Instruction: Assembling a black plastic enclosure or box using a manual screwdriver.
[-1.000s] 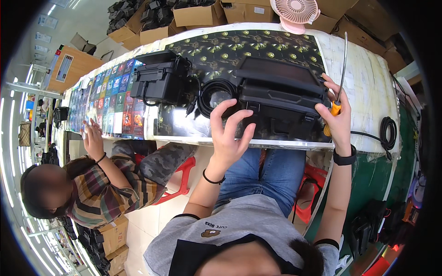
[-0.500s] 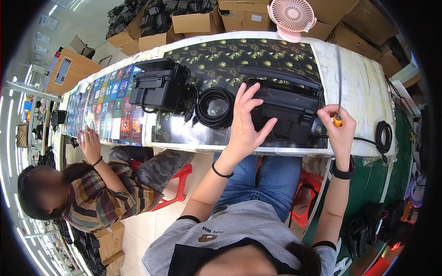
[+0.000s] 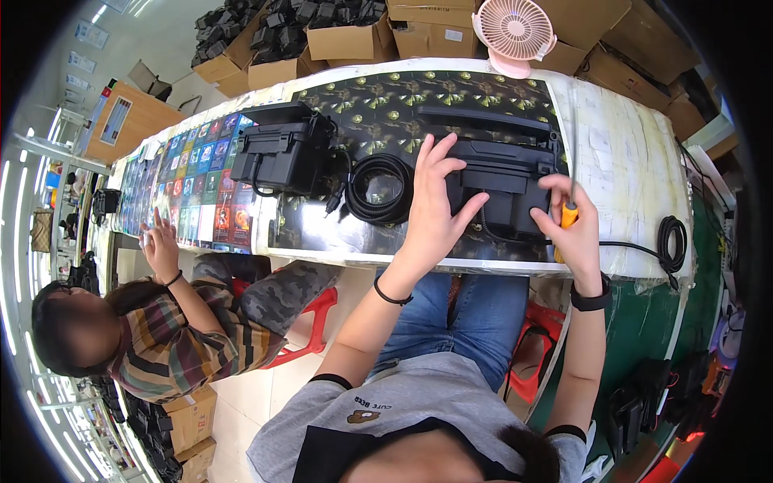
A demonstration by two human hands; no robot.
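A black plastic case (image 3: pixel 509 173) lies on the table before me, its lid (image 3: pixel 487 121) raised at the far side. My left hand (image 3: pixel 433 205) is open at the case's left end, fingers stretched and thumb by the front edge; contact is hard to tell. In my right hand (image 3: pixel 581 233) a screwdriver (image 3: pixel 569 214) with an orange handle and long thin shaft is held against the palm, shaft pointing away from me. The thumb and forefinger of that hand are at the case's front right corner. A coiled black cable (image 3: pixel 378 189) sits left of my left hand.
Another black case (image 3: pixel 278 153) stands further left. A pink fan (image 3: pixel 514 32) is at the far edge, with cardboard boxes (image 3: pixel 346 42) behind. A second black cable coil (image 3: pixel 671 241) lies at the right edge. A co-worker (image 3: pixel 173 330) sits on my left.
My right hand has moved left to the case's right corner, carrying the screwdriver, and its thumb and forefinger have spread. The case's lid now stands further back from the body. My left hand hardly moved.
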